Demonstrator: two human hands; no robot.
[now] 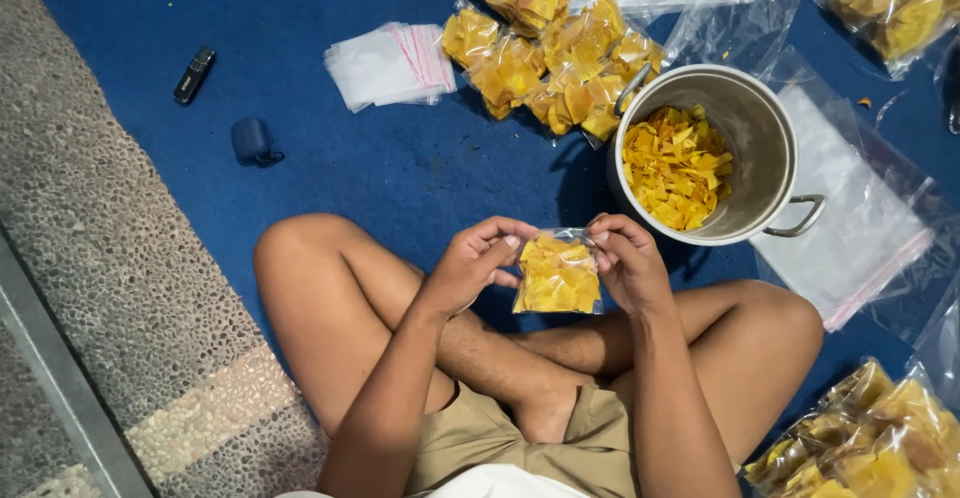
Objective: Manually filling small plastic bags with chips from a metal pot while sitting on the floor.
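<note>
Blue mat (pixel 420 173), pebbled floor (pixel 110 258) beside; both hands pinching chip bag (pixel 557 276), apparently sealing.

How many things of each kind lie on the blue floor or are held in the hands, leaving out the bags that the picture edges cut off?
Metal pot with yellow chips: 1
Filled bag held by left hand and right hand: 1
Stack of empty bags: 1
Black lighter-like object: 1
Small blue case: 1
Total: 5

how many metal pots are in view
1: the metal pot stands on the blue floor just beyond the right hand, with loose yellow chips inside. No other pot shows.
</note>
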